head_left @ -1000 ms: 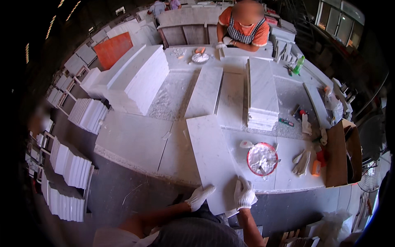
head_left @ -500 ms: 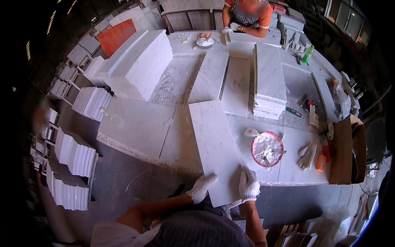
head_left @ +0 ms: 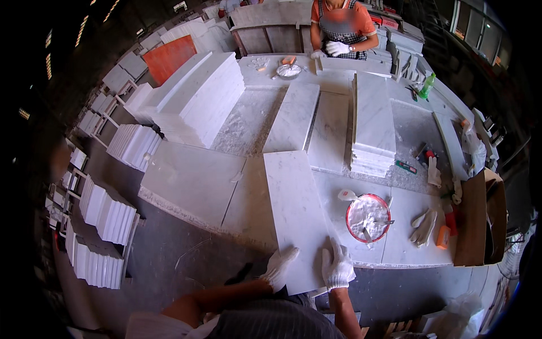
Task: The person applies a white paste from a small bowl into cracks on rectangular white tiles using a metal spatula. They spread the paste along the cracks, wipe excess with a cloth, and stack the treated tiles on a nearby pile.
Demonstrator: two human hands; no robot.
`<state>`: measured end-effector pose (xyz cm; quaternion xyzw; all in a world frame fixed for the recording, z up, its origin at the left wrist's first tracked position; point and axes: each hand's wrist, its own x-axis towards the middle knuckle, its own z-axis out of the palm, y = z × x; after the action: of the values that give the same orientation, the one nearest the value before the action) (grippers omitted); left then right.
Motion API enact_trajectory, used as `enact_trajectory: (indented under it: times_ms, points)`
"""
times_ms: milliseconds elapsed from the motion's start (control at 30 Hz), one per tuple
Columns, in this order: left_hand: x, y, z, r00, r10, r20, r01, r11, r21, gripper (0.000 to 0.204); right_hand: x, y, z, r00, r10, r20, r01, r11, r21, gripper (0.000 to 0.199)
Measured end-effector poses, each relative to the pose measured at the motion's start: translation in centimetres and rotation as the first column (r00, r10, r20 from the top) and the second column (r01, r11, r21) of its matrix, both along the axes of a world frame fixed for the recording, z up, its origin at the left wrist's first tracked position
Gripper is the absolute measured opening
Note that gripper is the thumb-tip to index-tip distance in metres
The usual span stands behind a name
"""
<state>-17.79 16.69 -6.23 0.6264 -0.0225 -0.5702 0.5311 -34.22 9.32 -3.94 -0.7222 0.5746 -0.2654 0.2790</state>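
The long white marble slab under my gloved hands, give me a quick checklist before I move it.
1. Left hand in its white glove at the near left edge of the long white marble slab: ok.
2. Right hand flat on the slab's near end: ok.
3. Fingers wrapped under the edge: cannot tell.
4. Slab fully supported: not ok, its near end overhangs the pale stone worktable.
5. Round red-rimmed bowl of white paste apart from the slab's right edge: ok.
6. Stack of white marble tiles beyond the slab's far end, not touching: ok.
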Motion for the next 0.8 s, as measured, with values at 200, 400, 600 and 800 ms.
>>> enact_trajectory:
  times_ms: [200,400,600,800]
  points:
    - [-0.3,-0.8,3.4,0.977,-0.011,0.212,0.02,0.999,-0.041,0.029,0.9,0.3,-0.7,1.0,0.005,0.007,-0.005,0.997,-0.074,0.051]
    - [2.1,-1.0,5.0,0.911,-0.109,0.398,0.145,0.988,-0.061,0.024,2.3,0.0,-0.3,0.963,-0.143,0.229,0.062,0.942,0.33,0.061]
    - [6.2,-1.6,8.7,0.913,-0.106,0.394,0.175,0.974,-0.143,0.023,5.1,-1.6,-1.4,0.794,-0.186,0.578,-0.065,0.92,0.386,0.064]
    - [13.4,-2.2,9.7,0.894,-0.196,0.403,0.286,0.942,-0.174,0.028,10.2,-6.1,-0.5,0.363,-0.293,0.885,-0.573,0.678,0.46,0.06]
